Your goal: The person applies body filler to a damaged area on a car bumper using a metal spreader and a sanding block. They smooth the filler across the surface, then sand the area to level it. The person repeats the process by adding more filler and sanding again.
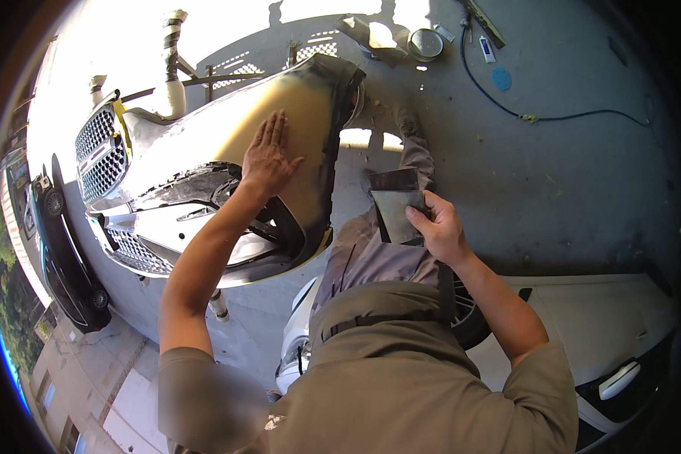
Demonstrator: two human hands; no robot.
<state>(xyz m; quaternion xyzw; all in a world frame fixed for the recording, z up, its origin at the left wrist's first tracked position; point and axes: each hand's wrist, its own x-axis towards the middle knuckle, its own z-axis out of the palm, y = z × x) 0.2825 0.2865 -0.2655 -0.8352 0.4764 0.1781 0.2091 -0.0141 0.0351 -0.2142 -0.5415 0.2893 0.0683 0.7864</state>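
Observation:
A car bumper (310, 117), white with a sanded yellowish patch and dark edges, rests on a stand to the left of my legs. My left hand (271, 159) lies flat on that patch, its fingers stretched out and nothing in it. In front of my thighs, my right hand (443, 231) pinches a folded sheet of grey sandpaper (393, 210) between thumb and fingers, held apart from the bumper. Under the hand's left side, the bumper has a dark headlight opening (268, 227). Toward the left end sits a mesh grille (98, 155).
Wrapped stand posts (172, 45) rise beyond the bumper. On the floor ahead lie a round tin (425, 45), a small tube (486, 50), a blue disc (501, 79) and a black hose (480, 87). A white car (583, 306) stands close at right; a dark car (64, 250) is far left.

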